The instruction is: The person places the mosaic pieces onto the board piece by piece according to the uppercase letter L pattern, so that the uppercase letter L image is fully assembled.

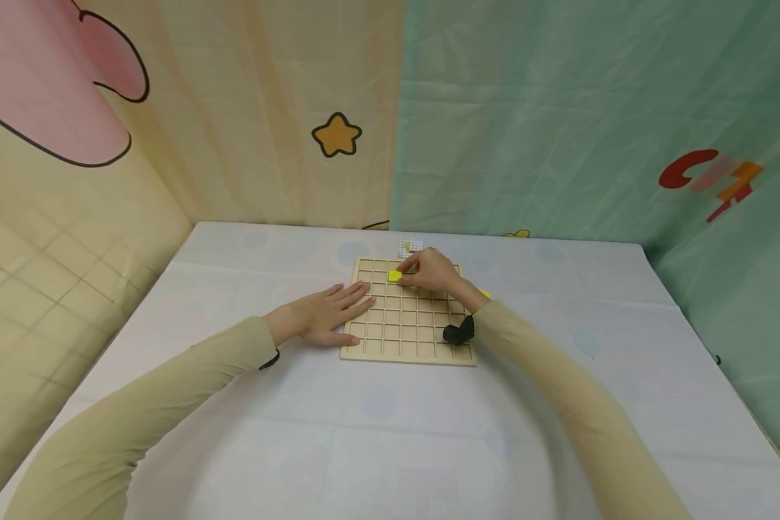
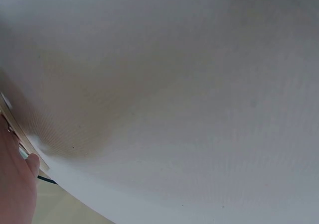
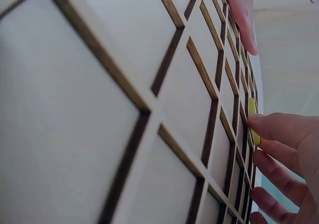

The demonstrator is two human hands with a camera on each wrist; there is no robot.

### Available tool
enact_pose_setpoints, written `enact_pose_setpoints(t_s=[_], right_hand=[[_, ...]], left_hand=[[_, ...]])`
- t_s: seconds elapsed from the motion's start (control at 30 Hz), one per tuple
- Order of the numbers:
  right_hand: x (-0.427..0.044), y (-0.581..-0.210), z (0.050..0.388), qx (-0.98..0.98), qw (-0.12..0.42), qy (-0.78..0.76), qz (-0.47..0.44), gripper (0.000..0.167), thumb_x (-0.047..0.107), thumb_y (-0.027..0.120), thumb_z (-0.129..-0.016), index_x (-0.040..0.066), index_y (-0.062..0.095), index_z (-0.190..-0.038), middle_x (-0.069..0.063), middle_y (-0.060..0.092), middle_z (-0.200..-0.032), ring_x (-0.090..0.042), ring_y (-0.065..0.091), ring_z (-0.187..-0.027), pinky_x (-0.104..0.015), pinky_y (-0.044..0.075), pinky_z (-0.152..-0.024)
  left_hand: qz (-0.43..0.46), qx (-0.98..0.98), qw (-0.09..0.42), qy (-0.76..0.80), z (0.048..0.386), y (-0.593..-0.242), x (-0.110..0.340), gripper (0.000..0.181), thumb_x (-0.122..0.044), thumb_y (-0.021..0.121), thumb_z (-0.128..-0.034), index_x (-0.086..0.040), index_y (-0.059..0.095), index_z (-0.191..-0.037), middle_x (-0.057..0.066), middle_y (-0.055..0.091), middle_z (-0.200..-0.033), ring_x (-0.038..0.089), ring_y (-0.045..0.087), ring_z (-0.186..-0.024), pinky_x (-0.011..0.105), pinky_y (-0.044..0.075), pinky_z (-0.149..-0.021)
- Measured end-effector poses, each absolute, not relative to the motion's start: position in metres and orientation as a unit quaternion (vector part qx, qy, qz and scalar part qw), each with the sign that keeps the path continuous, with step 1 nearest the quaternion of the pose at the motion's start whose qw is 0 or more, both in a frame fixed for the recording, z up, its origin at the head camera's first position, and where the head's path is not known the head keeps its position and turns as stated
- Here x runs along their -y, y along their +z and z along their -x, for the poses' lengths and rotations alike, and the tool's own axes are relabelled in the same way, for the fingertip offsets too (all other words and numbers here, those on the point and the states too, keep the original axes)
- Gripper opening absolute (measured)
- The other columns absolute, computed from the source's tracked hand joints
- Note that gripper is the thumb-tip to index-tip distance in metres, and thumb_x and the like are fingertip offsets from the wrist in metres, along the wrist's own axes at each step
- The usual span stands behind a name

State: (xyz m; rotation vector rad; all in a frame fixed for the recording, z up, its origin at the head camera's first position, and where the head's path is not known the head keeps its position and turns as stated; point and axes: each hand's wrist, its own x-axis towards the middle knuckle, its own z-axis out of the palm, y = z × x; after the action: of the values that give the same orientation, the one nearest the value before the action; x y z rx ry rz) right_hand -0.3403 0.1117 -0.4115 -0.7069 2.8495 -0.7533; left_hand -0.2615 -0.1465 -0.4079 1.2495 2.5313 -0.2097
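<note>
A wooden grid board [image 1: 408,336] with square recesses lies on the white-covered table. My left hand [image 1: 328,313] rests spread on its left edge, fingers straight. At the back of the board, my right hand [image 1: 432,271] pinches a yellow square tile [image 1: 394,276] between thumb and fingers, over a cell in a far row. The right wrist view shows the thumb on this thin tile [image 3: 253,129] at the grid's surface; whether it sits in the recess I cannot tell. Only part of the left hand [image 2: 15,184] enters the left wrist view, beside the board's edge.
Just behind the board lies a small card [image 1: 409,248] with a printed grid and a yellow mark. Another yellow piece [image 1: 485,294] shows partly behind the right wrist. Printed curtains [image 1: 526,130] hang around the table's back and sides.
</note>
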Motion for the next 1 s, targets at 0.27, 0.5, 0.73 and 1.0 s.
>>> enact_pose_setpoints(t_s=[0.27,0.5,0.73,1.0], right_hand=[[-0.1115,-0.4129,0.3417,-0.931,0.049,-0.258,0.252,0.031,0.03,0.076,-0.083,0.01,0.075,-0.106,-0.006,0.075,-0.101,-0.012,0.056,-0.067,-0.022,0.041,-0.057],[-0.1119,-0.4103,0.3406,-0.932,0.045,-0.257,0.253,0.031,0.029,0.075,-0.083,0.01,0.075,-0.107,-0.007,0.074,-0.104,-0.012,0.055,-0.067,-0.022,0.04,-0.057],[-0.1118,-0.4108,0.3389,-0.935,0.045,-0.252,0.246,0.029,0.031,0.073,-0.085,0.011,0.075,-0.107,-0.005,0.074,-0.105,-0.011,0.055,-0.067,-0.022,0.04,-0.058],[-0.1146,-0.4112,0.3362,-0.935,0.039,-0.261,0.237,0.03,0.033,0.073,-0.085,0.013,0.075,-0.107,-0.006,0.072,-0.112,-0.021,0.065,-0.094,-0.036,0.053,-0.081]], left_hand=[[-0.433,-0.884,0.158,-0.073,0.2616,-0.4062,0.1462,0.082,-0.062,0.031,-0.0972,-0.012,0.002,-0.156,0.015,-0.007,-0.162,0.028,-0.004,-0.151,0.049,0.008,-0.121],[-0.436,-0.884,0.153,-0.072,0.263,-0.4058,0.146,0.082,-0.061,0.031,-0.0974,-0.012,0.003,-0.156,0.015,-0.006,-0.162,0.029,-0.004,-0.151,0.05,0.009,-0.121],[-0.437,-0.883,0.155,-0.073,0.2628,-0.4066,0.1454,0.082,-0.062,0.031,-0.0971,-0.012,0.001,-0.156,0.015,-0.007,-0.162,0.028,-0.004,-0.151,0.05,0.009,-0.121],[-0.436,-0.882,0.159,-0.078,0.2624,-0.4062,0.1458,0.082,-0.062,0.031,-0.097,-0.012,0.001,-0.156,0.016,-0.007,-0.162,0.029,-0.004,-0.15,0.05,0.009,-0.121]])
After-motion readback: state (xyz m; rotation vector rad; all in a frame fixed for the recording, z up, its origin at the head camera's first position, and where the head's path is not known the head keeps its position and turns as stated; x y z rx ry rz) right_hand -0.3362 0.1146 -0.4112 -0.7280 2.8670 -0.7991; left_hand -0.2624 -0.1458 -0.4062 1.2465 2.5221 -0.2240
